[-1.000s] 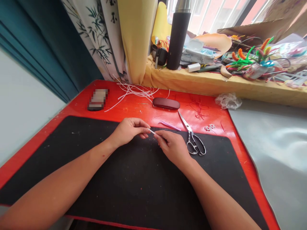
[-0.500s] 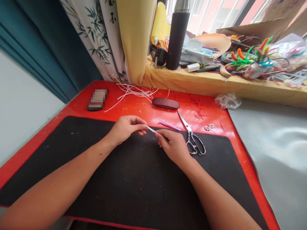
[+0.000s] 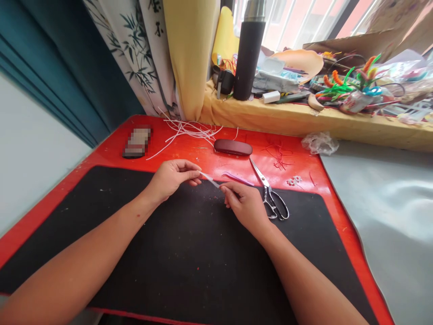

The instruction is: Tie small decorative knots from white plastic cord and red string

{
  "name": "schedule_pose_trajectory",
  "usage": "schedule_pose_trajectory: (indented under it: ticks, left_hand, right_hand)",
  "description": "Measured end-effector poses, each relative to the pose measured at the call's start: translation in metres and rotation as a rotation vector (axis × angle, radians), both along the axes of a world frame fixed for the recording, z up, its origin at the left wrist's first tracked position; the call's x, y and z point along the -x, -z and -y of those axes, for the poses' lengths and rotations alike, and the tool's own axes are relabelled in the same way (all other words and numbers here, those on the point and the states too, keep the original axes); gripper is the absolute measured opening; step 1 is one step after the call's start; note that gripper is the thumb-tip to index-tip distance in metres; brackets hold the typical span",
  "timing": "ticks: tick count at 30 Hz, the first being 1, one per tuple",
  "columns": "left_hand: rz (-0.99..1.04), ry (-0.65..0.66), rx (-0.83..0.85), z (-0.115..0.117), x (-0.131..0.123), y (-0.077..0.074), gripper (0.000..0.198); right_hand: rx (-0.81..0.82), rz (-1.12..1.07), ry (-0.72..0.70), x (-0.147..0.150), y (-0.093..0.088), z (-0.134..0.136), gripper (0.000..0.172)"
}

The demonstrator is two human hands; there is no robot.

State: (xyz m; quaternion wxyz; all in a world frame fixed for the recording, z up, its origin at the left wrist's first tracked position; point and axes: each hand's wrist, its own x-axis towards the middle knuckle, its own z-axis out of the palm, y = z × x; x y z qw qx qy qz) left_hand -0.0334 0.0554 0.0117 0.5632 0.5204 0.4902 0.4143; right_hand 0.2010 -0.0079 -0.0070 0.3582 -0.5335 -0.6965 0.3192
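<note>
My left hand (image 3: 172, 177) and my right hand (image 3: 245, 205) hover over the far edge of a black mat (image 3: 189, 253), both pinched on the ends of one thin white strip (image 3: 209, 179) stretched between them. Pink tweezers (image 3: 237, 178) lie just beyond my right hand on the red table (image 3: 111, 149). Silver scissors (image 3: 270, 192) lie to the right of my right hand, shut, handles toward me.
A dark red case (image 3: 233, 146), a bundle of white strips (image 3: 191, 128), a blurred dark object (image 3: 137, 141) and red thread scraps (image 3: 279, 155) lie on the table's far side. A black flask (image 3: 248, 52) and craft clutter stand on the yellow sill. Grey sheet (image 3: 382, 212) at right.
My hands have drawn apart, my left hand moving left, so more of the white strip shows between them.
</note>
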Motion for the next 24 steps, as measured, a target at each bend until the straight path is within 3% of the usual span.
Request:
schedule_pose_trajectory:
  ticks: [4,9,19,24]
  left_hand:
    - [0.002,-0.064,-0.032,-0.003,0.003,-0.001,0.038]
    - [-0.047,-0.027,-0.057,0.000,0.003,0.000,0.036]
    - [-0.198,0.082,-0.123,0.023,-0.012,-0.002,0.022]
    - [-0.166,0.086,-0.141,0.032,-0.019,-0.003,0.018]
  right_hand:
    - [0.040,-0.161,0.071,-0.002,0.006,-0.003,0.025]
    - [0.063,-0.278,0.136,-0.003,0.006,-0.006,0.033]
    - [-0.078,-0.015,0.030,0.002,0.005,0.002,0.050]
    - [-0.083,0.053,0.035,0.003,0.008,0.003,0.040]
